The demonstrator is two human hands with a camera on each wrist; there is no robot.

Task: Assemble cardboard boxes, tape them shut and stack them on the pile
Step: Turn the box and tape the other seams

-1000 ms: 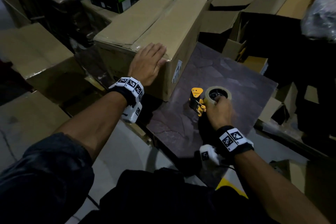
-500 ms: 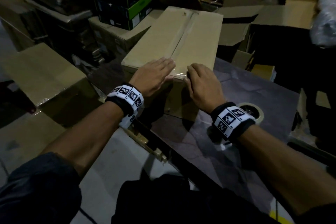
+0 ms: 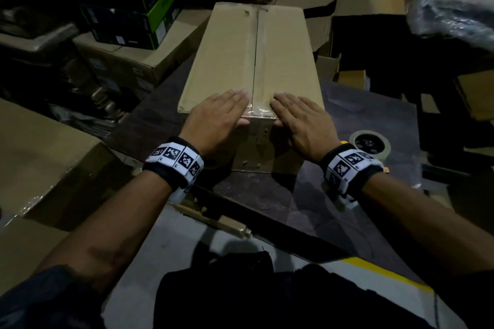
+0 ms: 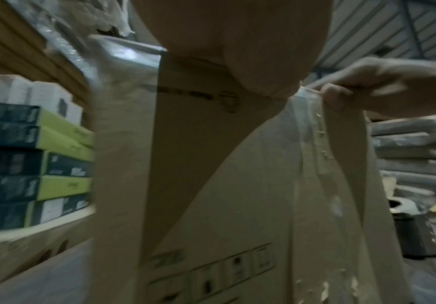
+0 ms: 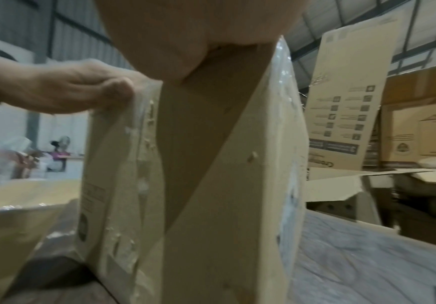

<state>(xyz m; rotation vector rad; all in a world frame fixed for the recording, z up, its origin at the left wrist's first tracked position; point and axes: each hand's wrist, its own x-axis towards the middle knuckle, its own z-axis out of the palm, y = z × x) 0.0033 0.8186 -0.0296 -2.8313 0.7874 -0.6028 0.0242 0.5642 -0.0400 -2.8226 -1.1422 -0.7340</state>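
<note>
The cardboard box (image 3: 251,61) now lies lengthwise on the bench (image 3: 355,125), its taped seam facing up. The right hand (image 3: 299,120) has left the tape dispenser (image 3: 370,144) beside the box; with the left hand (image 3: 219,117), both lie flat, fingers straight, smoothing tape over the near edge. Stacking probably follows.

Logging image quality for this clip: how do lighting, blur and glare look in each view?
Head view: dim and underexposed, surroundings nearly black, yet both hands and the cardboard box read sharply; slight sheen on the tape. Left wrist view: motion-smeared, palm blocks the top. Right wrist view: brighter, soft, wide-angle bending of the box edges.
</note>
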